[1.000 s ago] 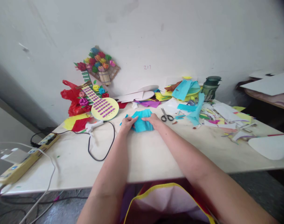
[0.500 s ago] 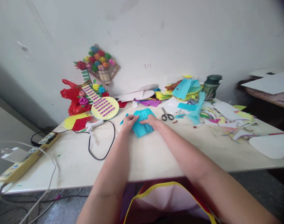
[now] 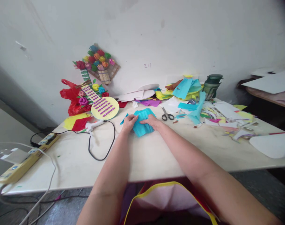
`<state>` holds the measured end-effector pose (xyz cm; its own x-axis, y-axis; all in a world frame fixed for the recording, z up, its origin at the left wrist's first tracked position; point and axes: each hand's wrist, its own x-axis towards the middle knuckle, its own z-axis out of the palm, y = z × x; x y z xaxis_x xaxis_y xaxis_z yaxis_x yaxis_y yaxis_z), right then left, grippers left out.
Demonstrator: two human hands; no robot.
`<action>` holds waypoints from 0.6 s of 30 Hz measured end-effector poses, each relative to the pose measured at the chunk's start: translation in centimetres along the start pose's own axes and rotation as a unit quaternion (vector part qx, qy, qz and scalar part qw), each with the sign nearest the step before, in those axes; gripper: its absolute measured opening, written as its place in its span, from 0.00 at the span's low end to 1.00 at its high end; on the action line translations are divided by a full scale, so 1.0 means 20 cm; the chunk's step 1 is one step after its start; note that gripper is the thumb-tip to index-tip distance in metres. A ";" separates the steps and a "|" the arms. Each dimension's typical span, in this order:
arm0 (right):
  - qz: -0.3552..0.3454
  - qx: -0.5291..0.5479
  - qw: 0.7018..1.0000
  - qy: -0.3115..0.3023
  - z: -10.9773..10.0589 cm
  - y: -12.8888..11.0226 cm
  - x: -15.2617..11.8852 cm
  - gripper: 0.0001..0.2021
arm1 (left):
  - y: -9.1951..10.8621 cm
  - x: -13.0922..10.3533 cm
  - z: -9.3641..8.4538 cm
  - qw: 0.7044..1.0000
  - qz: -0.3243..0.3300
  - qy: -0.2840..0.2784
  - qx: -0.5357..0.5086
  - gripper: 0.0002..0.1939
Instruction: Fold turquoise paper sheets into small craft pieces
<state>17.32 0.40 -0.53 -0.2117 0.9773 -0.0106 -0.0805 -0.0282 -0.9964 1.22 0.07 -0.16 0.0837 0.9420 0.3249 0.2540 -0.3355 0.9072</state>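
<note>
A piece of turquoise crepe paper (image 3: 143,129), creased across its surface, is held just above the white table (image 3: 151,162) or against it; I cannot tell which. My left hand (image 3: 130,122) pinches its left side between thumb and fingers. On the right side, my right hand (image 3: 152,121) grips the sheet with the thumb on top and the fingers mostly hidden. A small turquoise scrap (image 3: 124,119) shows beside my left hand. Black-handled scissors (image 3: 167,115) lie partly open to the right of my right hand.
A white glue gun (image 3: 94,125) with a looping black cord lies left, near a yellow power strip (image 3: 27,157). A yellow paper guitar (image 3: 105,107) leans behind. Turquoise sheets (image 3: 186,88), a dark green bottle (image 3: 212,86) and scattered paper scraps (image 3: 226,115) fill the right side.
Both hands keep the same hold on the turquoise paper, with hardly any motion. The whole view has shifted very slightly.
</note>
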 end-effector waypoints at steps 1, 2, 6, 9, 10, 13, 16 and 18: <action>0.005 -0.003 1.000 0.005 0.00 0.00 0.00 0.16 | 0.00 0.00 0.00 1.000 -0.001 0.000 0.002 0.19; 0.011 -0.008 1.000 0.012 0.00 -0.01 0.00 0.16 | -0.01 0.00 0.00 1.000 -0.001 0.003 0.005 0.18; 0.026 -0.013 0.999 0.025 0.00 -0.02 -0.02 0.17 | -0.02 0.01 0.00 1.000 -0.001 0.014 0.023 0.17; 0.027 -0.005 0.999 0.023 0.01 -0.03 -0.02 0.17 | -0.03 0.02 0.01 0.999 -0.005 0.027 0.026 0.17; 0.028 -0.006 0.999 0.026 0.01 -0.03 -0.02 0.17 | -0.03 0.02 0.01 0.999 -0.006 0.031 0.026 0.17; 0.024 -0.013 0.999 0.026 0.01 -0.02 -0.01 0.18 | -0.02 0.02 0.01 0.999 -0.010 0.035 0.028 0.15; 0.015 -0.022 1.000 0.012 0.01 0.00 0.00 0.19 | -0.01 0.01 0.02 0.999 -0.011 0.037 0.023 0.15; -0.009 -0.030 0.999 0.014 0.00 0.01 0.01 0.19 | -0.01 0.01 0.02 0.999 -0.012 0.037 0.025 0.17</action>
<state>17.18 0.56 -0.76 -0.1824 0.9832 0.0062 -0.0252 0.0017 -0.9997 1.50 0.42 -0.33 0.0057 0.9458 0.3247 0.3033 -0.3110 0.9007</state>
